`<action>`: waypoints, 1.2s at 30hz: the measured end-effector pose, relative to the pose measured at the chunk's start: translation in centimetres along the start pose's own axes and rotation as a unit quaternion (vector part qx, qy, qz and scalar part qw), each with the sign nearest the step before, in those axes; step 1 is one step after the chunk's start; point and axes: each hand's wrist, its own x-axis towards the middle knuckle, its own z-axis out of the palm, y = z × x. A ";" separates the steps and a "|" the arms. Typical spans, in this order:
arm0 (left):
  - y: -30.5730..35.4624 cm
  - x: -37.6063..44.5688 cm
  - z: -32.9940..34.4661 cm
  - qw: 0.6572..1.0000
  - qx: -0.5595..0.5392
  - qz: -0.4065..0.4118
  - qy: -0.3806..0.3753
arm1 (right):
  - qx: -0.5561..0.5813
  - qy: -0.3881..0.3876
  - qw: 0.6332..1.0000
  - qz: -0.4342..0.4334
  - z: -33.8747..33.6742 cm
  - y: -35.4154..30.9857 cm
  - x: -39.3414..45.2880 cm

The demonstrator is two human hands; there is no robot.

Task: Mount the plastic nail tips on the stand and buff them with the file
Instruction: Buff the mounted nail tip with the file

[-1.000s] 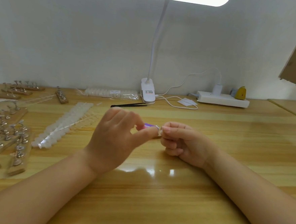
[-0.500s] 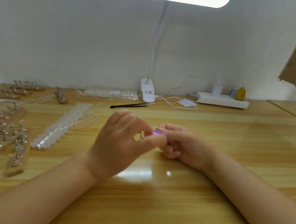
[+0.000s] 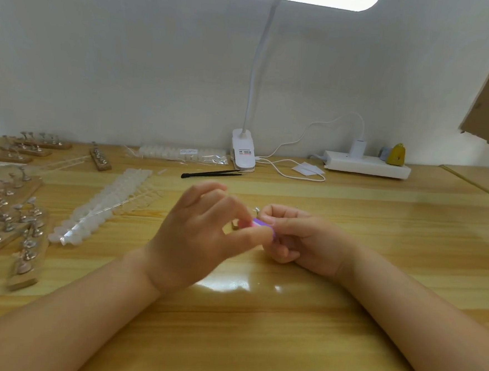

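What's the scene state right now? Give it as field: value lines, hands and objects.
left hand: pinches the purple file between thumb and fingers
right hand: curled round something small, mostly hidden; a metal bit shows above it
file contact: hidden by the fingers
nail tip strips: left of the hands, on the table
stands: far left
tweezers: behind the hands

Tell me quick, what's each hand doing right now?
Left hand: pinching the small purple nail file between thumb and fingers.
Right hand: fingers curled in a grip on something small with a metal bit; what it is can't be told.
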 end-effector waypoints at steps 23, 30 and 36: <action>-0.6 0.0 -0.3 0.998 -0.020 -0.052 -0.024 | 0.033 0.012 0.999 -0.009 0.0 0.1 0.0; 1.1 0.9 -0.2 0.998 -0.054 -0.031 0.010 | 0.033 0.013 0.999 -0.029 0.2 0.1 0.0; -0.4 0.5 -0.9 0.996 -0.045 -0.078 -0.009 | 0.041 0.034 0.998 -0.039 0.2 0.2 0.2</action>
